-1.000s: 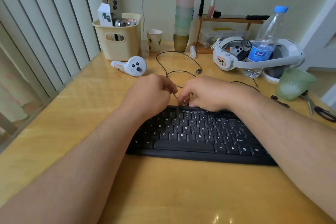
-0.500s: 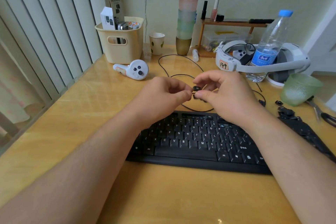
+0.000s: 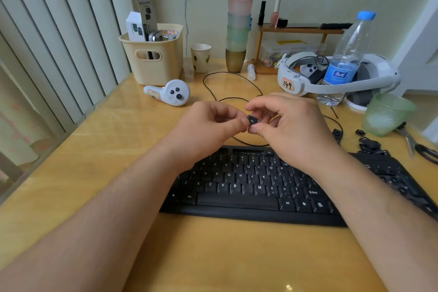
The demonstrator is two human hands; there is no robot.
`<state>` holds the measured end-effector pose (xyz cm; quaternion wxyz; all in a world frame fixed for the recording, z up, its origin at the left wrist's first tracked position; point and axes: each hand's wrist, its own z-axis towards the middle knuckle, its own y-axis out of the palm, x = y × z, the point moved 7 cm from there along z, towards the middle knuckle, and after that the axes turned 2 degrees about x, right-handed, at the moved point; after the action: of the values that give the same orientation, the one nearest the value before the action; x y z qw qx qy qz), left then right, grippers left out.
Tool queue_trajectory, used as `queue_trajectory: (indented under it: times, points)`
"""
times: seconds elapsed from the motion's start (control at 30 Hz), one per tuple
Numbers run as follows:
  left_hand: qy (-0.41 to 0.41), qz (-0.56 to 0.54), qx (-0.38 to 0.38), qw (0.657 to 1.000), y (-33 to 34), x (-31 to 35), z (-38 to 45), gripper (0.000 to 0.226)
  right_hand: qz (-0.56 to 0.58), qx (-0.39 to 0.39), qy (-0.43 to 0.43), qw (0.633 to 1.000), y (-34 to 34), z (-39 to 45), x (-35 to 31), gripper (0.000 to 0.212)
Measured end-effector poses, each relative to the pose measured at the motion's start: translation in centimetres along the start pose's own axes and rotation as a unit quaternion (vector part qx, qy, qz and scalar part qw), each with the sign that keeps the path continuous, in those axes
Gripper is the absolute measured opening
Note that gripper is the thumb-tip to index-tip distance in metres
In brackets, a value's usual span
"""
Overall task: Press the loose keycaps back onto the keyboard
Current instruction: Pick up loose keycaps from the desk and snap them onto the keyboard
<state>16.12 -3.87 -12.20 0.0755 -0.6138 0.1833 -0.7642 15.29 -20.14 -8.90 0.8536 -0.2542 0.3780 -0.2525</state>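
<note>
Two hands raised above the desk, meeting over the back edge of one black keyboard. Left hand curled, thumb and forefinger tips pinching one side of a single small black keycap — white legend up, too small to read for sure. Right hand curled likewise, thumb below and forefinger above, pinching the other side of that same cap; remaining fingers folded in loosely. Cap held in the air, clear of the keys, just behind the top row. Several loose keycaps heaped on the desk to the right, exact count not tellable — one more lying apart near one green cup. One white controller, one water bottle, one beige basket.
</note>
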Motion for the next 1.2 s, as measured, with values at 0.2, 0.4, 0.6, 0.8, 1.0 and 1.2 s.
queue_trajectory:
  times: [0.2,0.4,0.6,0.8,1.0,1.2]
  points:
    - [-0.007,0.001,-0.002,1.000,0.0,-0.1,0.1,0.015,-0.011,0.002,-0.009,1.000,-0.2,0.0,-0.3,0.034]
    - [-0.011,0.029,-0.004,1.000,-0.1,-0.1,0.1,0.017,-0.018,-0.003,-0.006,1.000,-0.1,-0.1,-0.2,0.032]
    - [-0.012,0.043,-0.010,0.999,-0.3,0.1,-0.1,0.017,-0.018,-0.001,-0.002,1.000,-0.2,-0.1,-0.1,0.029]
    - [-0.019,0.062,0.002,0.998,-0.6,0.3,-0.1,0.020,-0.068,-0.036,-0.022,0.997,-0.2,0.1,-1.3,0.016]
    - [-0.050,0.083,-0.001,0.995,-0.6,-0.2,-0.3,0.023,-0.123,-0.121,0.010,0.985,-0.1,1.0,-2.5,0.014]
    - [-0.049,0.094,-0.007,0.994,-0.3,-0.2,-0.4,0.027,-0.194,-0.156,0.008,0.968,0.0,1.0,-3.0,0.011]
